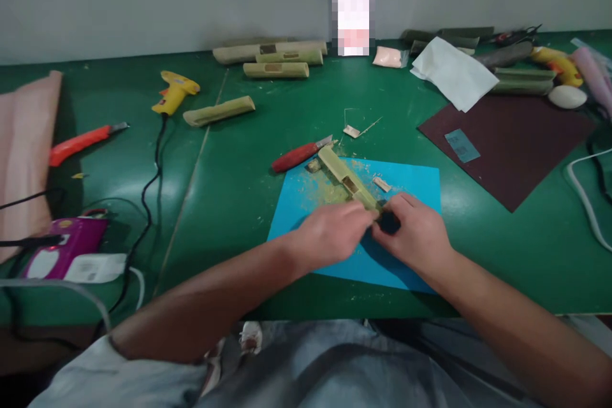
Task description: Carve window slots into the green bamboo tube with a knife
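Observation:
A pale green bamboo piece (340, 169) with a rectangular cut-out slants over a blue sheet (415, 185). My left hand (332, 233) is closed around its near part, covering some of it. With bent fingers and thumb, my right hand (415, 226) pinches at the bamboo's near end; the fingertips partly hide what is there. Beside the far end lies a red-handled knife (299, 156). Bamboo dust and a small brown chip (313, 166) are scattered left of the piece, and a small pale strip (381, 183) rests to its right.
Several bamboo pieces (276, 70) lie at the back, another (220, 111) nearer. A yellow glue gun (174, 92), an orange cutter (86, 143) and a purple power box (71, 242) with cables are leftward. Rightward are dark sandpaper (507, 159) and white paper (452, 73).

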Tool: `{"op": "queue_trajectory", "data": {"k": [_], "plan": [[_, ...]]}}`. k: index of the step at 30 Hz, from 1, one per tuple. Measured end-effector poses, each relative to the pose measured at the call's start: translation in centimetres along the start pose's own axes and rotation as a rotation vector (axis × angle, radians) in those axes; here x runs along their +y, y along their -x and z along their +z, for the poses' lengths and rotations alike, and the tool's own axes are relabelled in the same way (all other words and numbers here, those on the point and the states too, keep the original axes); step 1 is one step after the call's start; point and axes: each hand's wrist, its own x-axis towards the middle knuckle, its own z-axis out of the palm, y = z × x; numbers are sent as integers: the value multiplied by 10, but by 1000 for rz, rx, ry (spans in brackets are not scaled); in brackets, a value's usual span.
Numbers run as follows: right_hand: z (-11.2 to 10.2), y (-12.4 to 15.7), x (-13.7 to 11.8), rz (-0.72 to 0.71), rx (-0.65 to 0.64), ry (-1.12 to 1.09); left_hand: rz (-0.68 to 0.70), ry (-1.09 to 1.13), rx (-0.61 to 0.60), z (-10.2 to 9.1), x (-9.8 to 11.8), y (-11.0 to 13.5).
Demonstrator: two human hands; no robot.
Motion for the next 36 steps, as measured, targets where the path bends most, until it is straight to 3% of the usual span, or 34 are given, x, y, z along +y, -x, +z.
{"op": "queue_trajectory", "data": {"k": [3, 4, 8, 12, 15, 19, 23, 26, 30, 34, 36], "plan": [[0, -1, -1, 30, -1, -8, -60, -5, 164, 0, -6, -1], [0, -1, -1, 30, -2, -5, -47, -6, 170, 0, -7, -1], [-1, 0, -1, 21, 0, 9, 61, 31, 29, 0, -3, -2], [0, -1, -1, 56, -8, -20, -28, 41, 118, -1, -3, -3], [0, -2, -1, 35, -7, -23, 15, 69, 66, 0, -5, -3], [0, -1, -1, 42, 5, -4, -44, 57, 139, 2, -4, -3], [0, -1, -1, 18, -6, -16, -15, 48, 103, 2, -3, -3], [0, -1, -1, 38, -3, -18, -54, 26, 153, 1, -3, -4], [0, -2, -1, 29, -12, -31, 9, 50, 76, 1, -2, -4], [0, -2, -1, 56, -19, -47, -49, 52, 165, 1, -4, -3], [0, -2, -2, 40, -19, -47, -12, 64, 128, 1, -5, -3]]}}
